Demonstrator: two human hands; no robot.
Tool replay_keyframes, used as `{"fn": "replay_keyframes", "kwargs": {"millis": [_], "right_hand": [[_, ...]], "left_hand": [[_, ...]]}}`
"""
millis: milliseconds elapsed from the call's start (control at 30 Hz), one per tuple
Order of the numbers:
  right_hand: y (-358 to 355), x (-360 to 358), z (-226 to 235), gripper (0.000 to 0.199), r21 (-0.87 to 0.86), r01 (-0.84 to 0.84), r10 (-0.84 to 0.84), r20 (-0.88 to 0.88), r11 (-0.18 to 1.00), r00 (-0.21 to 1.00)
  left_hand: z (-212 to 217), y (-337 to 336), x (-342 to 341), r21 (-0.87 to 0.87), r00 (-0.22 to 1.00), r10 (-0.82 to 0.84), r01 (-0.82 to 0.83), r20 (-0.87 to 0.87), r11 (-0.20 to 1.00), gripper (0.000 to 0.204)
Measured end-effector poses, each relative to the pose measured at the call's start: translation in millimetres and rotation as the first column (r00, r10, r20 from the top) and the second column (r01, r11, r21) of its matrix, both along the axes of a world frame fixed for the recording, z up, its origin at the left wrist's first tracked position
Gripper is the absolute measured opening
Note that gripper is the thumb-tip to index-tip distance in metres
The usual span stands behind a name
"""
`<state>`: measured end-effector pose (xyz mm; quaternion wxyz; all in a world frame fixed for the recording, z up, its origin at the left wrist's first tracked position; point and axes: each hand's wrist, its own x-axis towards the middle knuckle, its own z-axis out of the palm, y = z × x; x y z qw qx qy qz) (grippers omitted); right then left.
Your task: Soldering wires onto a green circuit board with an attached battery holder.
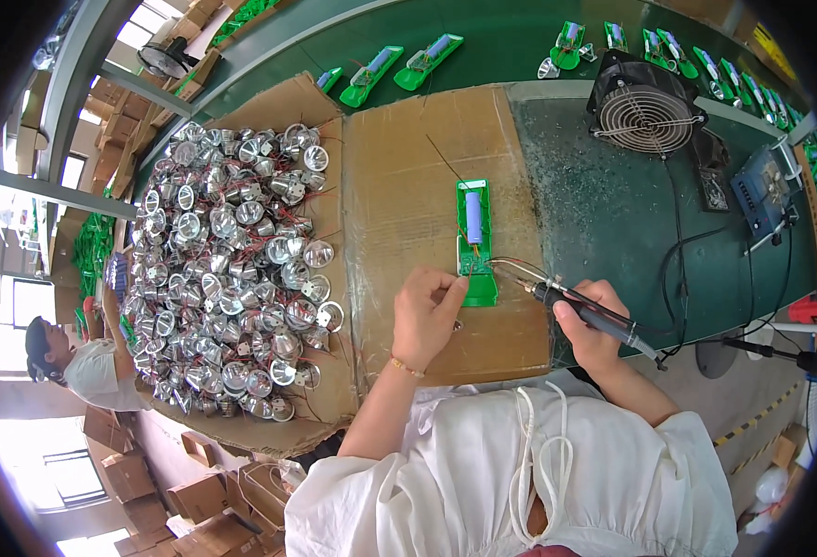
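A green plastic casing (481, 293) lies on the cardboard in front of me, holding a violet cylindrical battery (474, 219) and a small green circuit board (475, 266) with thin wires. My left hand (425, 314) is at the casing's lower left edge. Its thumb and forefinger are pinched together, and whatever they hold is too small to make out. In my right hand (594, 323) is a soldering iron (587, 312) with a black handle. Its tip points left toward the board, with a thin cable or wire looping beside it; whether the tip touches is unclear.
Left stands an open cardboard box (330, 176) heaped with silvery lamp reflectors (232, 269) on red wires. At the back right are a black fan (645, 116) and a blue bench unit (763, 193) with cables. More green casings (371, 76) line the far shelf. A co-worker (97, 367) is far left.
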<state>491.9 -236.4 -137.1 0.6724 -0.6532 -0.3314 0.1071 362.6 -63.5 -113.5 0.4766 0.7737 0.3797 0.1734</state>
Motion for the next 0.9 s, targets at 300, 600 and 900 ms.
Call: {"fn": "replay_keyframes", "kwargs": {"millis": [300,600,900], "right_hand": [[8,-4,-5,0.019,-0.027,-0.008,0.008,-0.011,1.0,1.0],[18,-6,-7,0.018,-0.02,0.018,-0.021,-0.16,1.0,0.987],[18,-8,-5,0.017,-0.043,-0.003,-0.005,-0.168,0.999,0.986]], "left_hand": [[-8,-1,-5,-0.132,0.999,0.039,-0.035,0.034,0.991,0.015],[-8,3,-4,-0.135,0.999,0.026,-0.028,-0.02,0.991,0.017],[-12,3,-5,-0.187,0.999,0.055,-0.054,-0.003,0.981,0.017]]}}
